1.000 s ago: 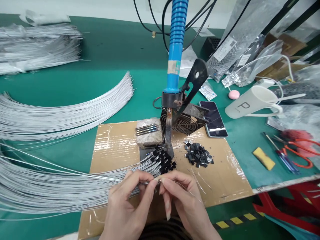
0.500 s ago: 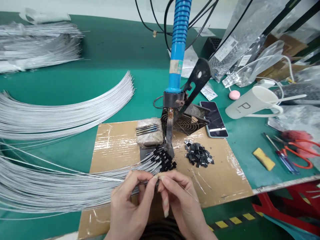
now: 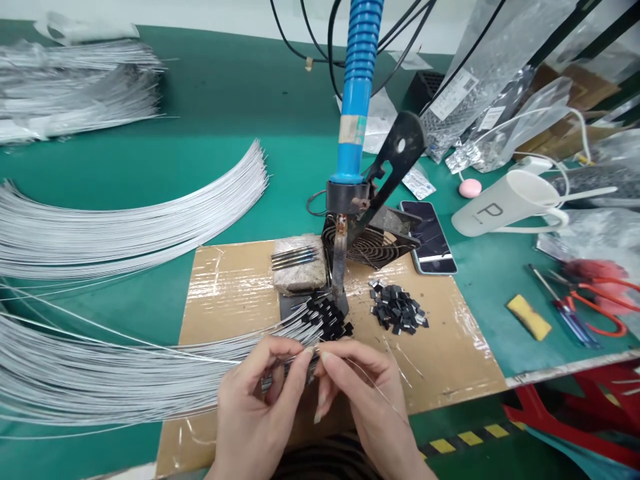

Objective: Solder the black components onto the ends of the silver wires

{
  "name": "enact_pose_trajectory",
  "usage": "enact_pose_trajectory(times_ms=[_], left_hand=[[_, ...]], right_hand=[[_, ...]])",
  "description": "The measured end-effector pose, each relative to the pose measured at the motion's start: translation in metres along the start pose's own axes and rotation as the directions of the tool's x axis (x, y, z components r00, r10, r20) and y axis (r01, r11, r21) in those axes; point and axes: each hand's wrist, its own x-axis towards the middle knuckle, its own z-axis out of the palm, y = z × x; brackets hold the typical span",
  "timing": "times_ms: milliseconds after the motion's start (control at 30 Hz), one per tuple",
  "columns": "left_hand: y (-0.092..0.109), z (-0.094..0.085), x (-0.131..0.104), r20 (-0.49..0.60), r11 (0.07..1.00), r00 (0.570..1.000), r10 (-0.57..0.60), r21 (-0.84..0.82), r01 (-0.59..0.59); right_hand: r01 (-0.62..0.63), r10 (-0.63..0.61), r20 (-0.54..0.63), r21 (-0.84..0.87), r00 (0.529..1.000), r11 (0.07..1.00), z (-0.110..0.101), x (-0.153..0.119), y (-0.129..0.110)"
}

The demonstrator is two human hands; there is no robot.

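Fingertip to fingertip, my left hand [image 3: 267, 400] and my right hand [image 3: 373, 400] meet above the near side of the cardboard sheet [image 3: 450, 347]. Both are pinched closed. A grey cable [image 3: 220, 361] runs from the left into my left fingers, and its end is hidden by the fingertips. From my right fingers a thin wire [image 3: 383, 395] trails down to the right. Just behind the hands lies a bundle of grey cables [image 3: 125, 380], with small black connectors [image 3: 327, 319] on their ends. To the right is a pile of loose black connectors [image 3: 399, 309].
A soldering iron with a blue handle [image 3: 356, 100] stands tip down behind the connectors, beside a small fan [image 3: 373, 245]. Several metal rods lie on a wrapped block [image 3: 300, 277]. Rightward are a phone [image 3: 430, 237], mug [image 3: 493, 210], yellow sponge [image 3: 529, 318] and scissors [image 3: 600, 313].
Both hands stay together in nearly the same place. The right fingers have shifted slightly, and more of the thin wire shows below them.
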Motion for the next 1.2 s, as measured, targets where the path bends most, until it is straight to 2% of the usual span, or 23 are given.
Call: enact_pose_trajectory(times_ms=[467, 800, 1067, 1200], left_hand=[[0.001, -0.001, 0.002, 0.015, 0.996, 0.996, 0.088, 0.024, -0.088], [0.001, -0.003, 0.003, 0.002, 0.989, 0.991, 0.137, 0.057, -0.137], [0.000, -0.005, 0.002, 0.054, 0.985, 0.986, 0.155, 0.068, -0.159], [-0.001, -0.004, 0.002, 0.048, 0.987, 0.990, 0.131, 0.082, -0.135]], right_hand=[[-0.008, 0.008, -0.007, 0.017, 1.000, 1.000, -0.003, 0.001, 0.000], [-0.026, 0.027, 0.010, -0.054, 1.000, 0.998, -0.004, 0.000, -0.007], [-0.158, 0.162, 0.023, -0.109, 0.987, 0.981, -0.007, 0.003, -0.023], [-0.174, 0.177, 0.014, -0.110, 0.984, 0.979, -0.006, 0.003, -0.026]])
